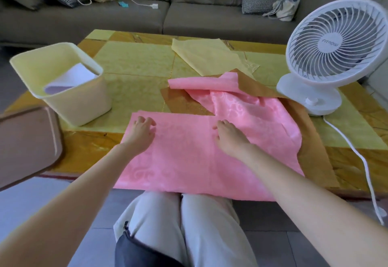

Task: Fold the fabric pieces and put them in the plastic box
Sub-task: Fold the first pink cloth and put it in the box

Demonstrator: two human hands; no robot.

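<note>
I'm pressing both hands down on the pink fabric, which is lying across the near table edge. My left hand is resting with fingers bent, tips on the cloth just inside its far corner. My right hand is lying flat with fingers spread, pinching nothing. Beyond the right hand the pink is bunching and curling over the brown fabric, so I'm judging it needs smoothing outward from both palms, edges matched, before folding. Past my left hand the box is standing with a white piece inside. The yellow fabric is lying farthest off.
</note>
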